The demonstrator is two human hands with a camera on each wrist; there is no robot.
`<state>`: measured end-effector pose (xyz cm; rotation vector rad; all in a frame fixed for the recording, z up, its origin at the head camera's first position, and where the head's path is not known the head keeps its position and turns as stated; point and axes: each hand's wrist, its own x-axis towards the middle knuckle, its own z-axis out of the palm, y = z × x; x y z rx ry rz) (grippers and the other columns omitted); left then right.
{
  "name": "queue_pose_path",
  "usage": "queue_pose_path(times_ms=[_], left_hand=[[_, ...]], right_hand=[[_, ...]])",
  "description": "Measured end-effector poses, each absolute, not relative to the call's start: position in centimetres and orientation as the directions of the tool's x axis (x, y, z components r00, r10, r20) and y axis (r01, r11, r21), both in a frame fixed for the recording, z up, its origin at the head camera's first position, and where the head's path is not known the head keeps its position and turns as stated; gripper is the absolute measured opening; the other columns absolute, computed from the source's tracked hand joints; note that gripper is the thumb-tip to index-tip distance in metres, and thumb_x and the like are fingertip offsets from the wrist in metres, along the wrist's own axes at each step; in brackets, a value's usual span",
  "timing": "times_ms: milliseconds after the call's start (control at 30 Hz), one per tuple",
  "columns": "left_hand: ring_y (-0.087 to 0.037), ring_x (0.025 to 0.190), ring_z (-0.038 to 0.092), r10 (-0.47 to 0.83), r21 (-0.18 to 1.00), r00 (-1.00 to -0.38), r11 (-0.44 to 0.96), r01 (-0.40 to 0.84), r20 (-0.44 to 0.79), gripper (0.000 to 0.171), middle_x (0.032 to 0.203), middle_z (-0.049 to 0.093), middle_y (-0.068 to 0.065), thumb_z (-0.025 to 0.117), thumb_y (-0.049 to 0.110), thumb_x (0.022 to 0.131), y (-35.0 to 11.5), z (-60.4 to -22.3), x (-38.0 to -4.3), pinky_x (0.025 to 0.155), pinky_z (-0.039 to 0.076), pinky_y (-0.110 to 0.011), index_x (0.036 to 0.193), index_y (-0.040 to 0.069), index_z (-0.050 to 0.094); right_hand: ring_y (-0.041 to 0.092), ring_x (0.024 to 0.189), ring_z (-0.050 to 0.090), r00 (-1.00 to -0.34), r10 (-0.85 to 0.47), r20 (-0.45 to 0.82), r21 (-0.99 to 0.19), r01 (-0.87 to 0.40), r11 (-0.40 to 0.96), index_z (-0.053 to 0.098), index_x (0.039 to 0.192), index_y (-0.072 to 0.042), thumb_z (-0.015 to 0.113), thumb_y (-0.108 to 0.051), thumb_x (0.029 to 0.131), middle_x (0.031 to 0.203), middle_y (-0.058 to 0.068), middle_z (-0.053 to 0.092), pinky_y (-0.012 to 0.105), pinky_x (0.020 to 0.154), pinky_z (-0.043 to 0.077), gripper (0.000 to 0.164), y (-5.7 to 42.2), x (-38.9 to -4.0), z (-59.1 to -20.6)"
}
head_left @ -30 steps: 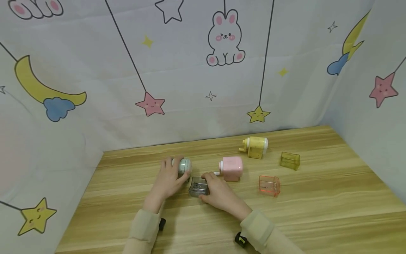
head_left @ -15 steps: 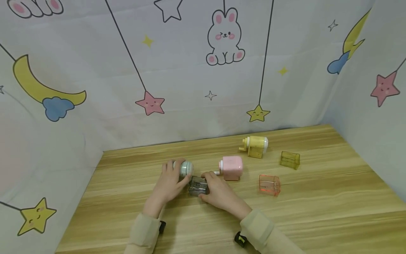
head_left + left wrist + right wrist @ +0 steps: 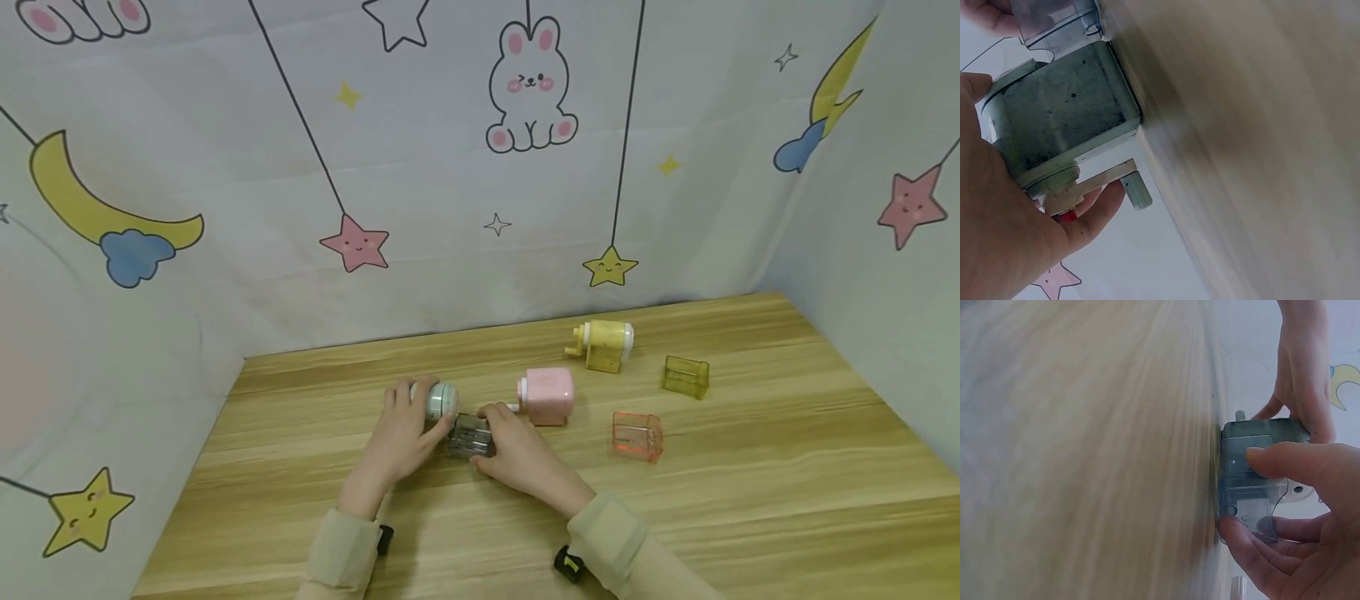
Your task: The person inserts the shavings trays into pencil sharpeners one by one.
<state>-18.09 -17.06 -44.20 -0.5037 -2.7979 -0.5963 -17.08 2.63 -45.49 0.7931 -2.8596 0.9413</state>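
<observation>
My left hand (image 3: 397,437) grips a pale green crank pencil sharpener (image 3: 442,402), thumb on one side and fingers on the other. In the left wrist view the sharpener (image 3: 1063,112) stands on the table, its crank handle (image 3: 1137,190) hanging beside my fingers. My right hand (image 3: 525,454) pinches a smoky see-through shavings drawer (image 3: 468,437) between thumb and fingers. The drawer lies against the near right side of the green sharpener; in the right wrist view the drawer (image 3: 1250,500) overlaps the sharpener's body, and I cannot tell whether it is inside.
Right of my hands stands a pink crank sharpener (image 3: 550,396), its handle close to my right fingers. A yellow sharpener (image 3: 607,340) stands behind it. An olive clear drawer (image 3: 686,377) and an orange clear drawer (image 3: 637,437) lie farther right. A printed cloth hangs behind the table.
My left hand has shifted the green sharpener slightly right and nearer, up against the smoky drawer. The right hand keeps its hold on the drawer, almost in place.
</observation>
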Motion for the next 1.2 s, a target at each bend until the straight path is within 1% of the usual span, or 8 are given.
queue_pose_path(times_ms=[233,467,700,1200], left_hand=[[-0.036,0.099,0.035,0.283,0.345,-0.917,0.862,0.371,0.280,0.056,0.114,0.040,-0.022,0.047,0.046,0.088,-16.94,-44.11,-17.76,0.072,0.047,-0.050,0.130,0.010,0.036],[-0.035,0.100,0.035,0.281,0.347,-0.921,0.864,0.365,0.268,0.056,0.117,0.039,-0.022,0.045,0.046,0.089,-16.82,-44.20,-17.52,0.073,0.047,-0.049,0.131,0.010,0.035],[-0.034,0.101,0.035,0.287,0.346,-0.920,0.863,0.369,0.266,0.057,0.121,0.037,-0.022,0.042,0.049,0.090,-16.85,-44.43,-17.43,0.074,0.048,-0.048,0.132,0.011,0.034],[-0.033,0.100,0.035,0.286,0.345,-0.920,0.863,0.369,0.268,0.057,0.119,0.038,-0.021,0.042,0.048,0.090,-16.75,-44.40,-17.26,0.074,0.048,-0.047,0.132,0.011,0.034]], right_hand=[[0.017,0.082,0.053,-0.873,-0.451,0.186,-0.544,-0.473,0.693,0.048,0.120,-0.003,0.073,-0.030,0.072,0.106,0.012,0.057,0.036,0.069,0.051,0.061,2.59,-17.20,-45.56],[0.018,0.082,0.053,-0.877,-0.441,0.190,-0.539,-0.469,0.700,0.049,0.119,-0.002,0.073,-0.030,0.071,0.106,0.012,0.057,0.038,0.070,0.051,0.061,2.61,-17.17,-45.58],[0.018,0.080,0.053,-0.881,-0.434,0.189,-0.536,-0.463,0.706,0.049,0.118,-0.002,0.074,-0.031,0.070,0.105,0.010,0.057,0.037,0.069,0.051,0.061,2.61,-17.15,-45.58],[0.017,0.081,0.052,-0.883,-0.435,0.173,-0.534,-0.456,0.712,0.048,0.117,-0.003,0.075,-0.032,0.068,0.104,0.009,0.056,0.036,0.069,0.051,0.063,2.62,-17.03,-45.71]])
